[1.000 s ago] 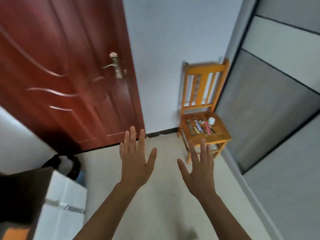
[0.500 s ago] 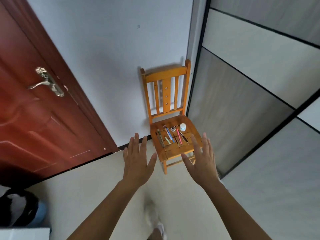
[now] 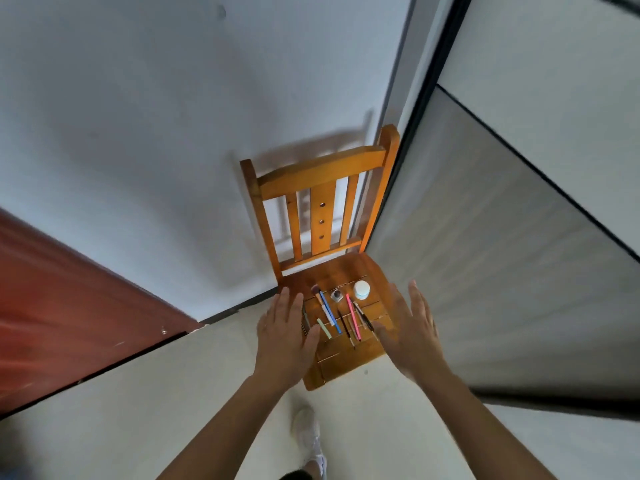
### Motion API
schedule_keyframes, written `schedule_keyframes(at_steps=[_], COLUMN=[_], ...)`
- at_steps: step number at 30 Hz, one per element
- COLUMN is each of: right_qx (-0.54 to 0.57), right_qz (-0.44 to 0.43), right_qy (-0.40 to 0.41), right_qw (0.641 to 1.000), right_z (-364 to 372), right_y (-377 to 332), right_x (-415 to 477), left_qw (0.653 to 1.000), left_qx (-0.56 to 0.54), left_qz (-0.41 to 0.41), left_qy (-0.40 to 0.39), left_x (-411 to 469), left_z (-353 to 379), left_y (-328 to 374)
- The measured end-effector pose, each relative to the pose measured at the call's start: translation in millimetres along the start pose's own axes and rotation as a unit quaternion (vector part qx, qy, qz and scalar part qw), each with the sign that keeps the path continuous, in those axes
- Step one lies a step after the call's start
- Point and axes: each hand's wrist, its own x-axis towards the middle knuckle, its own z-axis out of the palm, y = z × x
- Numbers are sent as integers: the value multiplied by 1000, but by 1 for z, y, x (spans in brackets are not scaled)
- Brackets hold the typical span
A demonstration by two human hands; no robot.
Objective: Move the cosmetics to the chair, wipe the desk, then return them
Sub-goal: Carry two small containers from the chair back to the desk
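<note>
An orange wooden chair (image 3: 346, 362) stands in the corner with the cosmetics on its seat. Among them are a white jar (image 3: 361, 289), a small dark pot (image 3: 336, 295), a blue-handled brush (image 3: 325, 306), a pink pen (image 3: 353, 317), a pale green stick (image 3: 324, 328) and several dark pencils. My left hand (image 3: 283, 337) hovers with straight fingers over the seat's left edge, hiding part of some pencils there. My right hand (image 3: 412, 329) is spread over the seat's right edge. Neither hand holds anything.
A white wall is behind the chair, a dark red door (image 3: 62, 317) is on the left and a grey sliding wardrobe (image 3: 502, 254) on the right. My foot in a white shoe (image 3: 308, 434) is on the pale floor in front of the chair.
I have walked up to the chair, which now looks larger and closer. Both hands have moved forward from the floor in front to above the seat's edges, still flat.
</note>
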Motion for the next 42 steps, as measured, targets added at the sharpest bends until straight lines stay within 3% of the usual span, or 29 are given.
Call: schedule_keyframes(at_steps=[6,15,25,29,34,42], right_qx=[15,-1,13,64,147,237], right_qz=[15,-9,-79,-77,-72,-195], right_qy=[-56,-148,-106,-67,-4,10], right_qw=[998,989,991,993,987,952], right_z=[41,185,271,258,185,-6], right_y=[40,123,174,171,136,19], right_x=[85,192,251,251,228,166], left_qw=[999,991,998,992,981,945], left_qx=[-8,-55,-43,-77,-120,-167], left_qz=[-16,-66,-13,-16,-58,-89], left_qy=[-31,-100,51,95,144,268], left_x=[79,177,230,223,184,86], left_z=[64,246,341,324,245,13], left_y=[7,-14,-29,-23,-4,56])
